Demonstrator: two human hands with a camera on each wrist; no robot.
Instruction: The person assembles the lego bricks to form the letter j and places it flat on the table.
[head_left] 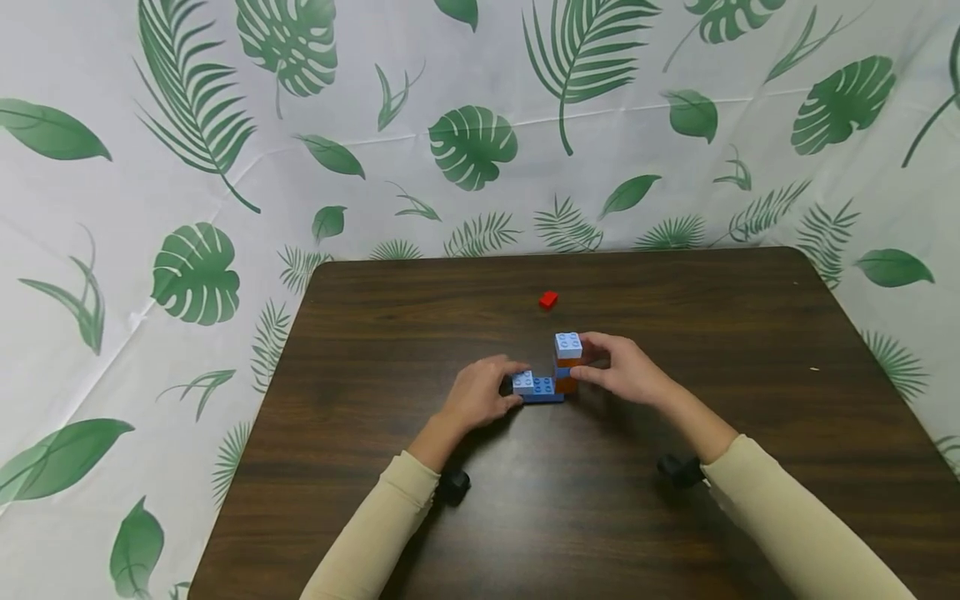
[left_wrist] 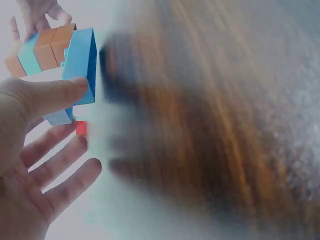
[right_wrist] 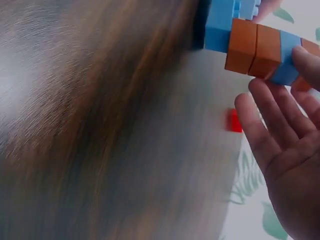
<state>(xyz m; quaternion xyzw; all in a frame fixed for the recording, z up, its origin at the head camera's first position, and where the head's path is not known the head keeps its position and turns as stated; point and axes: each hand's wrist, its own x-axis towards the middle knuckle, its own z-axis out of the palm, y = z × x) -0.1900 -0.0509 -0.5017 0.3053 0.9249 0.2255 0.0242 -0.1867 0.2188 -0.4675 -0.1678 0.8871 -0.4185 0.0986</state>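
A long blue toy brick (head_left: 543, 398) forms the base of a small build on the table. On its left end sits a light blue brick (head_left: 522, 382); at its right end rises a stack of orange and blue bricks (right_wrist: 267, 50), topped by a pale blue brick (head_left: 568, 344). My left hand (head_left: 480, 393) pinches the base's left end, its thumb (left_wrist: 75, 90) against the blue side and the other fingers spread beyond. With thumb and fingers, my right hand (head_left: 626, 369) holds the stack from the right, the thumb near its blue layer.
A small red brick (head_left: 549, 299) lies farther back on the dark wooden table (head_left: 420, 317). Behind the table hangs a white cloth (head_left: 390, 192) with green leaves. A black wrist device (head_left: 453, 487) shows below the left forearm.
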